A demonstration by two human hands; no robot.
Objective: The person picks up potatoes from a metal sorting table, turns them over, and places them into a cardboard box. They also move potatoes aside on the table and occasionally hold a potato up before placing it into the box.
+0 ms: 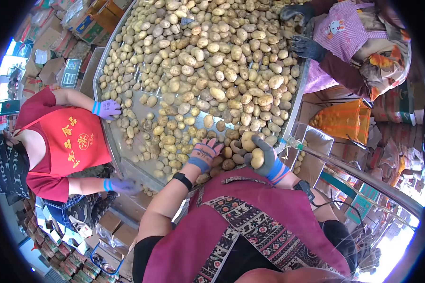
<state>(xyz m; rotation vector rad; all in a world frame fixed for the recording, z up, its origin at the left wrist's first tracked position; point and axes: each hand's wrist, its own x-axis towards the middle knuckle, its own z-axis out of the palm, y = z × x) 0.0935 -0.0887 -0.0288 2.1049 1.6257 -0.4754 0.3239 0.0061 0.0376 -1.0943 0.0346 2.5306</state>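
Observation:
My right hand [271, 162], in a grey glove with a blue and red cuff, is closed around a potato [257, 158]. A second, paler potato [248, 141] sits at its fingertips. My left hand [206, 153], in a pink and blue-grey glove, lies on the potatoes at the table's near edge with its fingers stretched out. Several darker brown potatoes [228, 164] lie between my two hands. Beyond them a large heap of loose potatoes [212, 61] spreads over the metal sorting table [136, 170].
At the left, a person in a red apron [78, 141] rests one purple-gloved hand [109, 109] by the potatoes. Another person's dark gloves [308, 47] reach in from the far right. A metal rail [373, 174] runs along my right, near an orange crate [347, 120] and cardboard boxes [311, 144].

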